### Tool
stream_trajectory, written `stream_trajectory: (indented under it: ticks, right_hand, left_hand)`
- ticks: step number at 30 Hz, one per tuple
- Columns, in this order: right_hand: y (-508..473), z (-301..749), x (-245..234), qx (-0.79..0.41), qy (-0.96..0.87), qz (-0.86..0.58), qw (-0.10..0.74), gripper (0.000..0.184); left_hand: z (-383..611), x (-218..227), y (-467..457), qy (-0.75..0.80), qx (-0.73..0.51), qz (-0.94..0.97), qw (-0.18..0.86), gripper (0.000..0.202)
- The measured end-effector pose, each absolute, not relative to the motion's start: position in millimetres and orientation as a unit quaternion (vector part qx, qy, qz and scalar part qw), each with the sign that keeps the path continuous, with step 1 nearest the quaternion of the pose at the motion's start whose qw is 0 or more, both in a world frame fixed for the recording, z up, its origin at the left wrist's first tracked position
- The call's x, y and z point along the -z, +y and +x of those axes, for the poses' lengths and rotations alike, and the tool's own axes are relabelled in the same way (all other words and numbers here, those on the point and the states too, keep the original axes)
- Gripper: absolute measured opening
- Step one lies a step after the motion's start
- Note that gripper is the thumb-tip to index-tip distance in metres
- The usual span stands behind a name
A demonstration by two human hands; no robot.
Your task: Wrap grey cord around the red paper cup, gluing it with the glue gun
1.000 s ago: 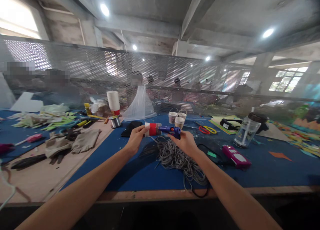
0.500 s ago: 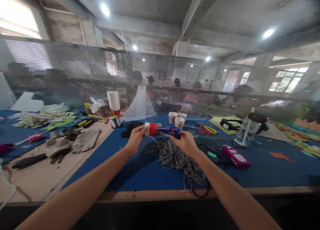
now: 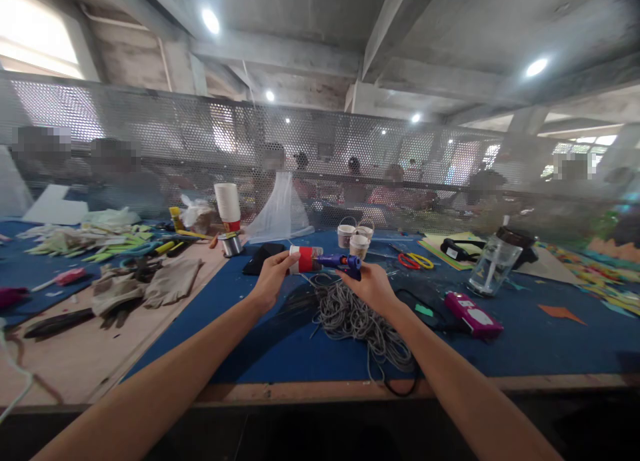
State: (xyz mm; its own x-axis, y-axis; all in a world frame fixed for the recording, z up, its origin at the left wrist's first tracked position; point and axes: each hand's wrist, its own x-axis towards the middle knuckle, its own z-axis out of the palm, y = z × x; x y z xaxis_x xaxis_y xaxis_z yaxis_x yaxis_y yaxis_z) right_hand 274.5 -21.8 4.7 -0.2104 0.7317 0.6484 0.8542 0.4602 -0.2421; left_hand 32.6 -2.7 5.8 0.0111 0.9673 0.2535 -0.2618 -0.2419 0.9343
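Observation:
My left hand (image 3: 274, 274) is closed around a paper cup (image 3: 306, 259) with a red band, held on its side above the blue table (image 3: 280, 341). My right hand (image 3: 370, 284) grips a purple glue gun (image 3: 343, 262) whose nozzle points left at the cup's open end. Just below and between both hands lies a tangled pile of grey cord (image 3: 353, 317). Both arms reach forward from the near table edge.
Small paper cups (image 3: 354, 237), red-and-yellow scissors (image 3: 415, 260), a clear jar (image 3: 493, 264) and a pink device (image 3: 473, 313) lie to the right. A cup stack (image 3: 227, 204), gloves (image 3: 145, 284) and green scraps (image 3: 100, 244) lie left. A perforated metal screen (image 3: 320, 154) stands behind, people beyond it.

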Motion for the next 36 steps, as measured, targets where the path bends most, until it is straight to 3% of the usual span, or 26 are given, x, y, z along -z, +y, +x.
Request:
stream_trajectory:
  ticks: [25, 32, 36]
  right_hand:
    - [-22, 275, -5, 0.06, -0.772, -0.513, 0.37, 0.029]
    - [-21, 273, -8, -0.08, -0.742, -0.488, 0.452, 0.031]
    - [-21, 274, -15, -0.217, -0.7, -0.467, 0.495, 0.035]
  left_hand:
    - [32, -6, -2, 0.357, -0.61, 0.498, 0.502, 0.042]
    - [33, -7, -2, 0.354, -0.611, 0.498, 0.503, 0.038]
    - [35, -11, -6, 0.363, -0.61, 0.488, 0.509, 0.038]
